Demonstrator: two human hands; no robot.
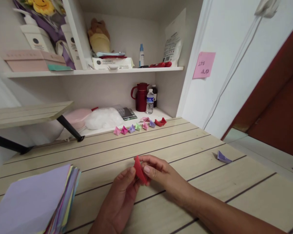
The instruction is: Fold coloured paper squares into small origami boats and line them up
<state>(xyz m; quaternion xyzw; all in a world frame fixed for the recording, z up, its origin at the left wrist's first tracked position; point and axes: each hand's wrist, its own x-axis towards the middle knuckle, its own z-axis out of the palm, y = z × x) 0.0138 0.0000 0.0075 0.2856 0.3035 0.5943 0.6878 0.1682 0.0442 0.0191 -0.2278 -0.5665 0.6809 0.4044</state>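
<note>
A small folded piece of red paper [139, 171] is pinched between both my hands just above the wooden table [185, 146]. My left hand [119, 198] grips it from below with thumb and fingers closed. My right hand [158, 172] comes in from the right and pinches its upper edge with thumb and forefinger. A stack of coloured paper sheets [39, 201], lilac on top, lies at the near left. A row of several small folded paper shapes [139, 126] in pink, purple, green and red lines the table's far edge. One purple folded shape [224, 157] lies alone at the right.
A raised wooden shelf on black legs [26, 113] stands at the left. Behind the table, a white alcove holds a red jug [141, 97], a water bottle [149, 101], a white bag and a pink dish. A pink sticky note [203, 65] hangs on the white wall.
</note>
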